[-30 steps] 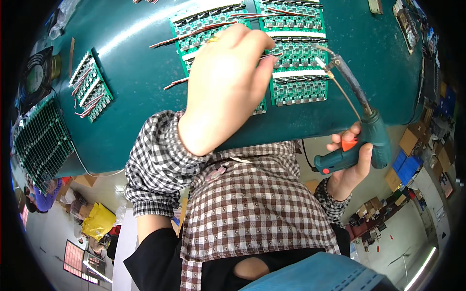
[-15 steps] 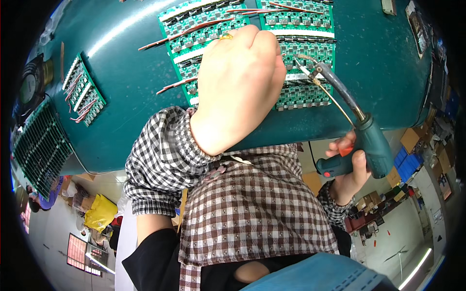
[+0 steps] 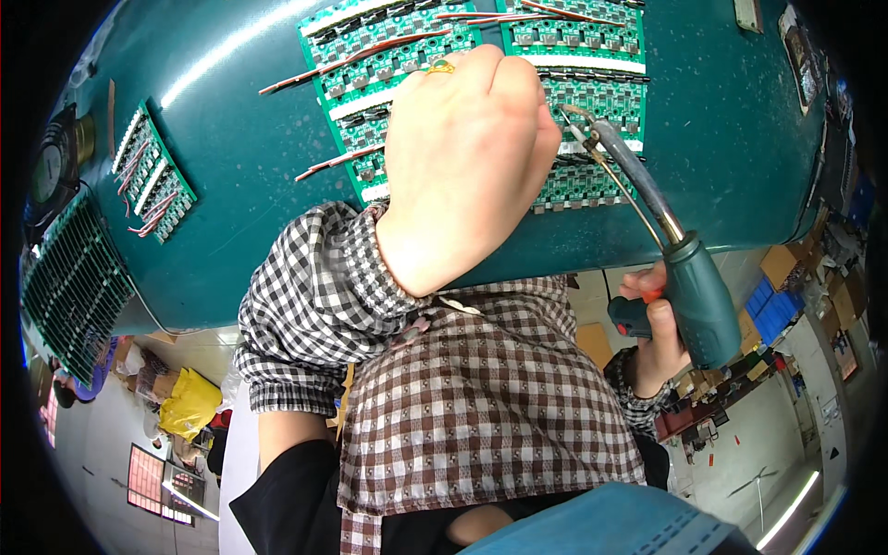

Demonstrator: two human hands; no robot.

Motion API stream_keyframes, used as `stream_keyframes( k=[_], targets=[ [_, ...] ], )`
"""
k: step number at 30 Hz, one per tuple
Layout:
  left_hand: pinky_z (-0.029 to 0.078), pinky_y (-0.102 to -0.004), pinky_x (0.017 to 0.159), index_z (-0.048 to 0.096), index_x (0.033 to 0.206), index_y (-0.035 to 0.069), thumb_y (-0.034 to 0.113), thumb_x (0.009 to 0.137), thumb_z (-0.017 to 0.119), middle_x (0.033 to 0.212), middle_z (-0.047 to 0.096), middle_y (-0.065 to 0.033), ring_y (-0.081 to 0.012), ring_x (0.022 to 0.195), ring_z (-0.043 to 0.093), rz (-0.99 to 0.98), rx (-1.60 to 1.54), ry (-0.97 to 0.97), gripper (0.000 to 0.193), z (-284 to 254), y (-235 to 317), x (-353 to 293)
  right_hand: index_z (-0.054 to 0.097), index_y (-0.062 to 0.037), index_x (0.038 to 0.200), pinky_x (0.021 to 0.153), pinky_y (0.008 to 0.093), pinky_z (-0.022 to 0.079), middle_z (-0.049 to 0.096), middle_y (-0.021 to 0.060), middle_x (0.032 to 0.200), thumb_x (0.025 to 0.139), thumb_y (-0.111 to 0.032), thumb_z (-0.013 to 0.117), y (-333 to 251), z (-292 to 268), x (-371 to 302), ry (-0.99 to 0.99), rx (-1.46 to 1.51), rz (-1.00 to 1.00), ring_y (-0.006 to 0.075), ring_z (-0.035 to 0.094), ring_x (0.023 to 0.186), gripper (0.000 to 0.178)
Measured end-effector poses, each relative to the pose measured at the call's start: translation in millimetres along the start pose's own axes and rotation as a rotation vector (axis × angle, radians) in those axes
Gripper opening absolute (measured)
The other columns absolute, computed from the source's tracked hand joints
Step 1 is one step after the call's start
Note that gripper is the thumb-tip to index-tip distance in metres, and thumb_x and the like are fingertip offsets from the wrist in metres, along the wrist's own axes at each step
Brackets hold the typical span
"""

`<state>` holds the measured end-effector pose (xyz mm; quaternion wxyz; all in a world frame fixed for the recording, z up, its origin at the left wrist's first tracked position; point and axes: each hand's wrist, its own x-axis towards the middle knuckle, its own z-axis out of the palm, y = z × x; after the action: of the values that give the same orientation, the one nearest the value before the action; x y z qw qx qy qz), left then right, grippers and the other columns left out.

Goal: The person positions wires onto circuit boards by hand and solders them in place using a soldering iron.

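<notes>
First, nearest the camera: a pale blue face mask point(image 3: 592, 523) at the lower edge, then a brown-and-white checked cloth apron point(image 3: 481, 407). Of the hands, the right hand point(image 3: 659, 324) grips a dark green plastic soldering gun point(image 3: 705, 305), its grey metal barrel point(image 3: 638, 171) slanting up and leftward. Left hand point(image 3: 467, 166) bent over, fingers curled narrow, fingertips hidden; cannot tell whether it holds anything. Gun tip point(image 3: 577, 110) just beside the left hand, over a white-striped green circuit panel point(image 3: 601, 97); contact cannot be told. To that panel's left, a similar white-striped green panel point(image 3: 344, 88), partly covered by the left hand; thin reddish wires point(image 3: 370, 50) lie across it, ends overhanging its left edge. Both panels rest on a smooth dark green desk point(image 3: 250, 139). Farther left: a small green circuit board point(image 3: 153, 176) bearing wires. Beyond the desk, a crumpled yellow bag point(image 3: 190, 404)
</notes>
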<state>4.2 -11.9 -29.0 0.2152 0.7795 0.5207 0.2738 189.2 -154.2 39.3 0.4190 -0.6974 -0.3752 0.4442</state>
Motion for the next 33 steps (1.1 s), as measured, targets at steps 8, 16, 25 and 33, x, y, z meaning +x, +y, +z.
stream_keyframes(
  k=[8, 16, 25, 33],
  targets=[
    [0.041, -0.0336, 0.056, 0.055, 0.073, 0.008, 0.006, 0.068, 0.067, 0.067, 0.052, -0.0034, -0.0223, 0.062, 0.054, 0.007, -0.01, 0.026, 0.013, 4.4, -2.7, -1.4, 0.053, 0.0109, 0.11, 0.067, 0.0376, 0.058, 0.06, 0.0182, 0.09, 0.082, -0.017, 0.063, -0.1, 0.4, -1.1, -0.027, -0.06, -0.027, 0.0278, 0.064, 0.079, 0.04],
    [0.04, -0.0337, 0.057, 0.056, 0.073, 0.008, 0.007, 0.068, 0.068, 0.067, 0.052, -0.0034, -0.0221, 0.063, 0.054, 0.004, 0.001, 0.045, 0.013, 5.9, -2.6, -2.0, 0.053, 0.0106, 0.11, 0.069, 0.0382, 0.058, 0.061, 0.0183, 0.091, 0.082, -0.016, 0.063, 0.8, -1.2, -1.9, -0.058, -0.069, -0.051, 0.0282, 0.064, 0.081, 0.039],
    [0.04, -0.034, 0.057, 0.056, 0.073, 0.008, 0.008, 0.067, 0.068, 0.067, 0.053, -0.0035, -0.0223, 0.063, 0.054, 0.011, 0.008, 0.062, 0.013, 6.4, -2.4, -2.5, 0.053, 0.0102, 0.111, 0.07, 0.0383, 0.057, 0.061, 0.0179, 0.093, 0.082, -0.016, 0.063, 2.4, 0.4, -3.4, -0.04, -0.058, -0.026, 0.0283, 0.064, 0.082, 0.04],
    [0.04, -0.0343, 0.056, 0.056, 0.072, 0.008, 0.008, 0.067, 0.068, 0.066, 0.052, -0.0036, -0.0225, 0.062, 0.053, -0.01, -0.002, 0.047, 0.013, 6.4, -1.8, -2.2, 0.054, 0.0102, 0.111, 0.07, 0.0381, 0.057, 0.062, 0.0181, 0.092, 0.082, -0.015, 0.063, 0.9, 2.0, -2.4, -0.04, -0.064, -0.045, 0.028, 0.064, 0.081, 0.04]
  ],
)
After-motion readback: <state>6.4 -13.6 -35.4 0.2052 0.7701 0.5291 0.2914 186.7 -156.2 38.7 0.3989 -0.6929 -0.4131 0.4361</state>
